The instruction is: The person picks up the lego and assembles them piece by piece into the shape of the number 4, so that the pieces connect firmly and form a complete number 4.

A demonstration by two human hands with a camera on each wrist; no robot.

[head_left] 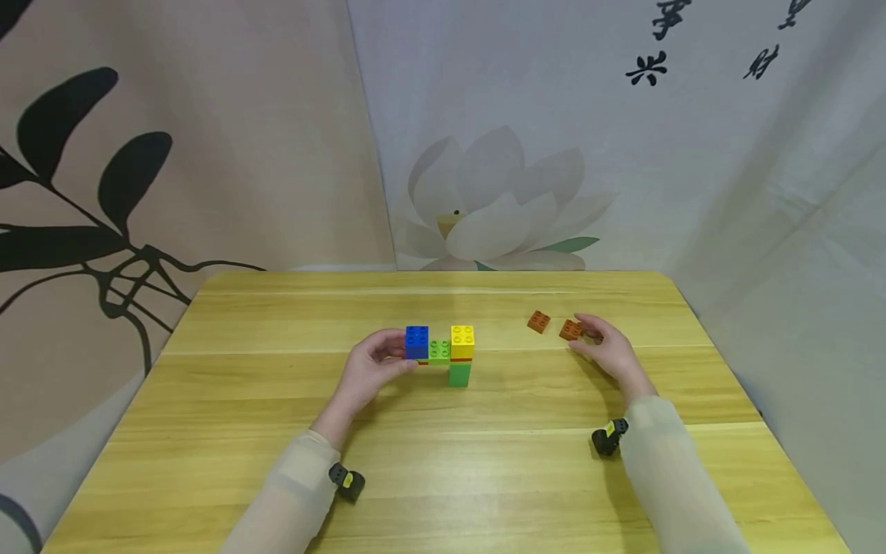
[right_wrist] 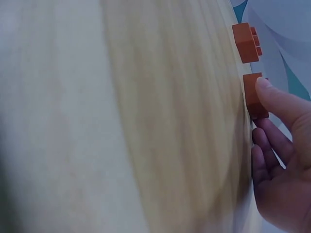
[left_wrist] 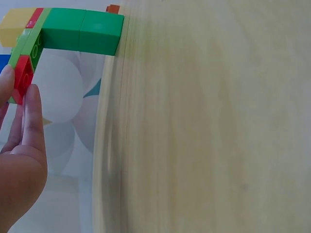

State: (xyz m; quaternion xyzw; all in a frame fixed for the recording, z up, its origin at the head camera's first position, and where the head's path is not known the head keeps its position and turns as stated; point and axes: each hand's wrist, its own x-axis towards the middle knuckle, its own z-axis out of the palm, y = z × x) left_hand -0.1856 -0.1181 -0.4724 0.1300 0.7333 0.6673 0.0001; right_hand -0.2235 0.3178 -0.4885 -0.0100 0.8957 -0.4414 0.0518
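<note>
A toy building-block structure (head_left: 439, 352) stands on the table, with a blue block (head_left: 417, 342) at its left end and a yellow block (head_left: 462, 340) at its right. Light green pieces bridge the two, and two stacked green blocks (left_wrist: 82, 30) form the leg under the yellow end. My left hand (head_left: 374, 369) holds the left end, thumb and fingers around the blue block and the red block (left_wrist: 23, 75) beneath it. To the right, my right hand (head_left: 609, 352) pinches an orange-brown block (right_wrist: 253, 96) between thumb and fingers, low at the tabletop.
A second orange-brown block (head_left: 538, 322) lies just left of the pinched one. The wooden table (head_left: 443, 477) ends at a back edge against a printed curtain (head_left: 277, 138). Small black cameras are strapped at both wrists.
</note>
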